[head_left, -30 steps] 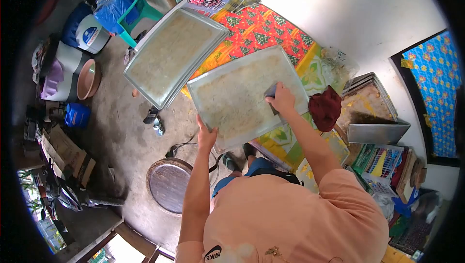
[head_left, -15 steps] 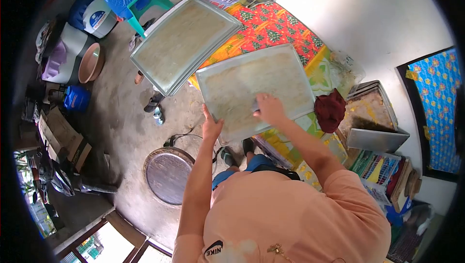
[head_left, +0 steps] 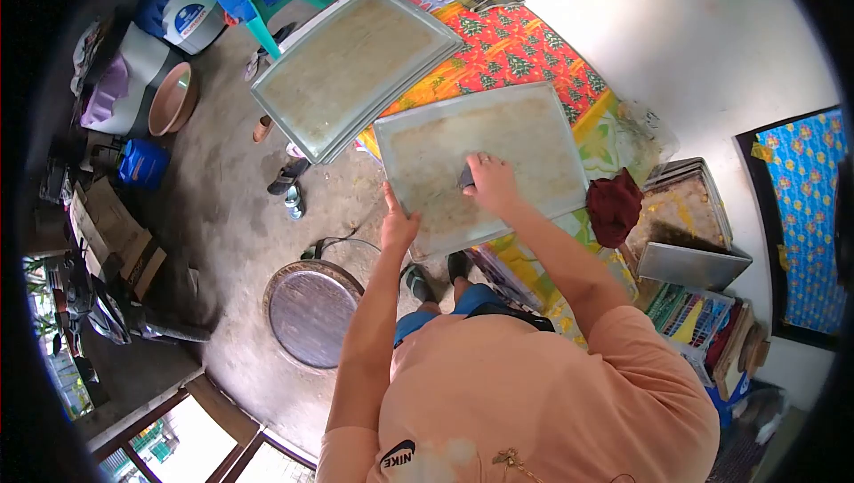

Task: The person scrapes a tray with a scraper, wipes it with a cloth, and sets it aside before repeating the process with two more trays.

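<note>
Curled right fingers (head_left: 481,163) hold a dark pad (head_left: 466,178), left fingers (head_left: 390,198) a tray (head_left: 525,136).

The nearer tray (head_left: 503,132) has soft light and a pale shine on it. Up and right of the tray, the white wall (head_left: 649,29) is so bright it looks washed out. Far down and left of it, an opening (head_left: 191,430) glows white. Far left, the boxes (head_left: 116,229) are dim. Farthest from the tray, black edges curve around, and things look bent and fuzzy.
</note>
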Tool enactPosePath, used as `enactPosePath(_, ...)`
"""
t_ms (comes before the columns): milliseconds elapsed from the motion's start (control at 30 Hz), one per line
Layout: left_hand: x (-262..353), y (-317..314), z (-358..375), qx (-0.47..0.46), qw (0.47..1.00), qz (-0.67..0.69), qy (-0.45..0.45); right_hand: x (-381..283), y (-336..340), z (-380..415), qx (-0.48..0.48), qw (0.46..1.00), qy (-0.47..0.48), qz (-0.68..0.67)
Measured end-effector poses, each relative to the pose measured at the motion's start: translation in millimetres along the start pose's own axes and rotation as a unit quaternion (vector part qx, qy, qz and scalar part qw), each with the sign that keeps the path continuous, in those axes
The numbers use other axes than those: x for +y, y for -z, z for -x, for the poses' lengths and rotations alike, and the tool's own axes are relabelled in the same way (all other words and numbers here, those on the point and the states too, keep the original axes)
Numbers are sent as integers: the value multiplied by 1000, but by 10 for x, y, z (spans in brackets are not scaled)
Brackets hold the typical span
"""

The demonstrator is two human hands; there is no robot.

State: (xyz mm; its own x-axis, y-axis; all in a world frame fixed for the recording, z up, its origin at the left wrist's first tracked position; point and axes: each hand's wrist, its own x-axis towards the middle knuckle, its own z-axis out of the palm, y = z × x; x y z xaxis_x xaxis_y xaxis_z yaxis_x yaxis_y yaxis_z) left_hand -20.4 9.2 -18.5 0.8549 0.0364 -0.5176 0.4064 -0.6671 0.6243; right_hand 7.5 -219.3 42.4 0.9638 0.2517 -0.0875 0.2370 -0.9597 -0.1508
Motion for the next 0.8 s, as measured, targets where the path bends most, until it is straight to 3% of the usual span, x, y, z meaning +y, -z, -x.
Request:
enactPosePath(67,-19,-14,-11,0,1000,1,-5,-54,2,4,-21,1000,-1,-11)
enactPosePath(167,51,18,36,5,1000,18,-2,-293,-18,193,-57,995,79,-3)
enactPosePath(267,66,27,48,4,1000,12,3,-168,-51,4,1,999,-24,-30)
enactPosePath(367,-64,-61,-20,28,999,-6,-32,-205,-38,-39,-17,999,21,-24)
enactPosePath(467,31,-12,20,16,1000,-14,-3,-349,-99,160,-34,988,151,25)
enactPosePath(567,33,-3,24,12,1000,-21,4,-218,-21,-71,-41,998,35,-11)
enactPosePath(667,51,14,53,13,1000,-19,-2,-105,-27,-263,1,999,3,-33)
enactPosePath(800,36,-14,29,12,1000,-8,0,-408,-2,-53,-59,995,85,8)
